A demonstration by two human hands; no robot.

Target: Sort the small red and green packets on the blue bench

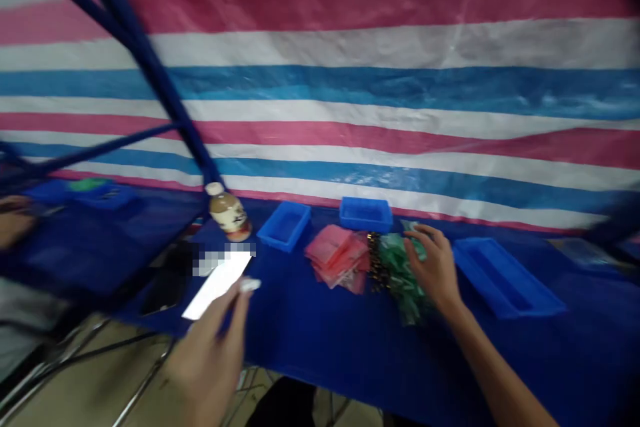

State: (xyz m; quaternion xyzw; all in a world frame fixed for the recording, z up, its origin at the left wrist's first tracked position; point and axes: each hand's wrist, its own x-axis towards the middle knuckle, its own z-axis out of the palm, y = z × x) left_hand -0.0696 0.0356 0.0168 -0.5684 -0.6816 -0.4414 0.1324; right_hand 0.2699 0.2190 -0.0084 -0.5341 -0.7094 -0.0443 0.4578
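Observation:
My left hand (215, 347), blurred by motion, is closed in a pinch at the lower left. A small white piece (250, 285) sits between its thumb and forefinger; its kind does not show. Just beyond this hand lies a bright white sheet-like rectangle (217, 287). My right hand (434, 263) is over a heap of green plastic bags (400, 270), its fingers bent and apart. Green film shows in the gap under its fingertips. Left of the heap lie small dark-and-gold pieces (375, 260) and a stack of pink plastic bags (337, 253).
Blue trays stand at the back left (284, 225), back middle (366, 215) and right (507, 277) of the blue table (340, 340). A drink bottle (230, 213) stands by a frame pole (165, 87). Another person's hand (13, 220) is at the far left table.

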